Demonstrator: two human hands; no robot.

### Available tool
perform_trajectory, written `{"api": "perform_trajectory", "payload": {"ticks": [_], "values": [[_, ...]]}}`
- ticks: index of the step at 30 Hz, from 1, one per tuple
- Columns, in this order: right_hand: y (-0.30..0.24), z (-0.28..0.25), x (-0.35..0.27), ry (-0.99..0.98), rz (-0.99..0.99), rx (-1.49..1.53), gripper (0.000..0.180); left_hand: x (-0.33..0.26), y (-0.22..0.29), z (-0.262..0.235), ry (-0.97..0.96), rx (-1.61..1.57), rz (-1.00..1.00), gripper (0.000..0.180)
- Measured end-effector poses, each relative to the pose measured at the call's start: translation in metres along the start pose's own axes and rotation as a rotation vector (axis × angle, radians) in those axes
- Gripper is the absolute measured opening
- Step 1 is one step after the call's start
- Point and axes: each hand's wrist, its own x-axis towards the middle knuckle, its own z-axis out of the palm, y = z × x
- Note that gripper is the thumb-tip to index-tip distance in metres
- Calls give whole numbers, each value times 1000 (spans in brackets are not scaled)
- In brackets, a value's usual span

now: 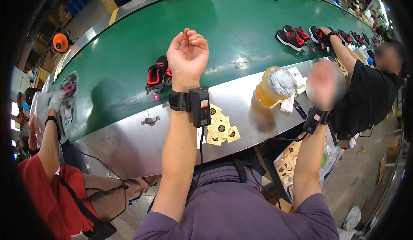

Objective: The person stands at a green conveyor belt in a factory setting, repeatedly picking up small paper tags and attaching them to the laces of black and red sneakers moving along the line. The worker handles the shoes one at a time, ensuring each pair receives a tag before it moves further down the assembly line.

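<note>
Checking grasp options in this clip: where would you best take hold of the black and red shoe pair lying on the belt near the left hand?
Probably the open collars of the black and red shoe pair, from the near edge, just beside the left hand: the openings appear to face up toward the person.

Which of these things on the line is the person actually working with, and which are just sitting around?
In the work:
- left hand, raised, holding nothing
- black and red shoes beside it on the green belt
- small tan tags on the steel ledge

Lying about:
- amber jar
- farther shoes, at a co-worker's reach
- orange reel
</note>
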Motion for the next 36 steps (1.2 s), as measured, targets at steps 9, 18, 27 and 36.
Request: {"api": "perform_trajectory", "payload": {"ticks": [9, 18, 27, 36], "values": [[8, -16, -19, 77, 29, -92, 12, -1, 4, -6, 71, 70, -12, 9], [31, -18, -31, 134, -70, -693, 13, -3, -42, -4, -145, 1842, 94, 33], [35, -19, -59, 175, -287, -1512, 9, -21, -124, -67, -1194, 2501, 78, 88], [65, -13, -86, -320, -759, -2415, 19, -2, -133, -96, -1337, 2342, 199, 86]]}}
